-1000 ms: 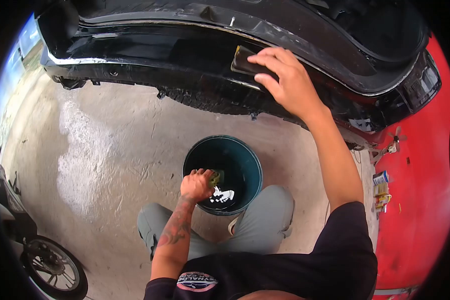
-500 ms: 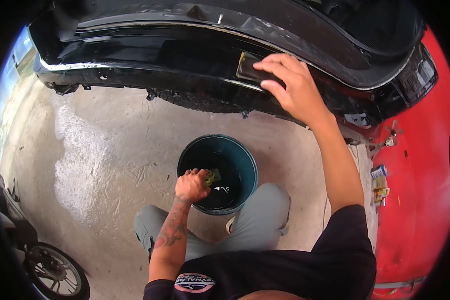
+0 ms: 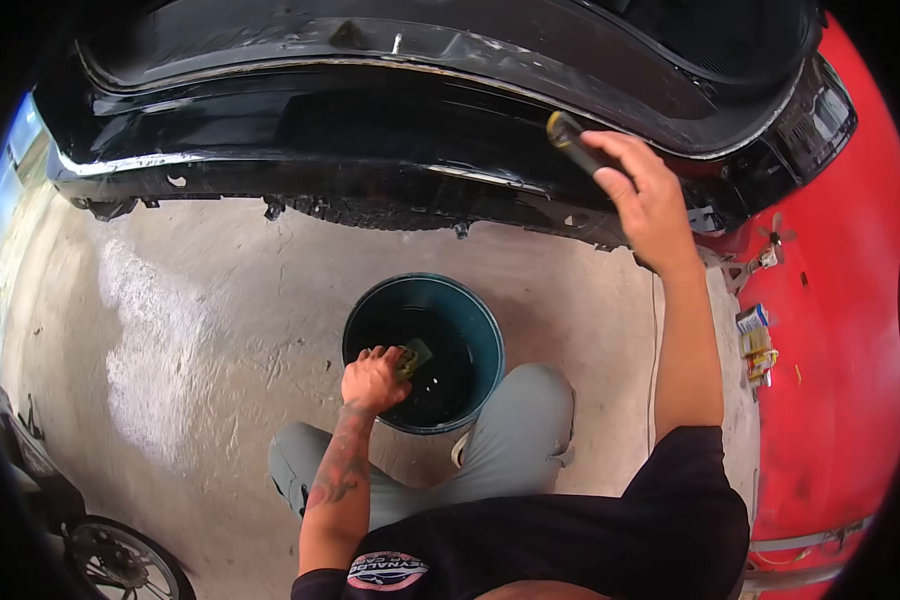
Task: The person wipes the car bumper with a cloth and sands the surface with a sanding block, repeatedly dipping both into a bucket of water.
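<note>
Right hand grips a tilted dark block, upper right of frame, whose edge could scuff the black bumper imo, while the left hand, fingers closed on a greenish thing over the mid-frame bucket, might drop it if it's slick.

Dark block now tilted edge-on

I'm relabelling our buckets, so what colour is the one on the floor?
The bucket is dark teal; the head view shows it best.
</note>
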A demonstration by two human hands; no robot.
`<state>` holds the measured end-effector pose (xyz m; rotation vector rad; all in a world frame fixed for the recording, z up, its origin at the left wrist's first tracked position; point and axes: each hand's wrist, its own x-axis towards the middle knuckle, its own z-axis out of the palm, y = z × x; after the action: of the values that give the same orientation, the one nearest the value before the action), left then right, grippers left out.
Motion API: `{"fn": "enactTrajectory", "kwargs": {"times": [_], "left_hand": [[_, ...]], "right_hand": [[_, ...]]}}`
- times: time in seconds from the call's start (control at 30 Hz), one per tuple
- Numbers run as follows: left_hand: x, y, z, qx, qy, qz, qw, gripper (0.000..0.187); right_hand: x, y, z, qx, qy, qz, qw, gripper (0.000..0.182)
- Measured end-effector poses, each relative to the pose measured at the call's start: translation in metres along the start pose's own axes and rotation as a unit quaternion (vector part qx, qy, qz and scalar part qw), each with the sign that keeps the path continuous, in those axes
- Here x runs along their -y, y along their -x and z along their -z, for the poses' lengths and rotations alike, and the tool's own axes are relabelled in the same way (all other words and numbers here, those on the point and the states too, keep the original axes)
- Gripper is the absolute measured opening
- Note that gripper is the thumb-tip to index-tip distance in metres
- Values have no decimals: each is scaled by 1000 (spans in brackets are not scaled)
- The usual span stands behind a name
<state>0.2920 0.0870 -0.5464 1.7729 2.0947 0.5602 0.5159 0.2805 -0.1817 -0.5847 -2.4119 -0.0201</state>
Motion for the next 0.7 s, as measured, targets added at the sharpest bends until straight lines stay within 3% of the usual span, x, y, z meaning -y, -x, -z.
{"fn": "enactTrajectory", "kwargs": {"times": [0.07, 0.3, 0.53, 0.7], "left_hand": [[1, 0, -2, -10, 5, 0, 1000, 59], [1, -1, -3, -18, 3, -6, 1000, 58], [-2, -1, 0, -6, 0, 3, 1000, 59], [3, -2, -8, -17, 9, 6, 1000, 60]], "right_hand": [[-14, 6, 8, -12, 11, -23, 1000, 34], [14, 15, -10, 65, 87, 62, 992, 39], [-7, -20, -41, 31, 82, 87, 992, 38], [14, 3, -36, 24, 85, 89, 992, 37]]}}
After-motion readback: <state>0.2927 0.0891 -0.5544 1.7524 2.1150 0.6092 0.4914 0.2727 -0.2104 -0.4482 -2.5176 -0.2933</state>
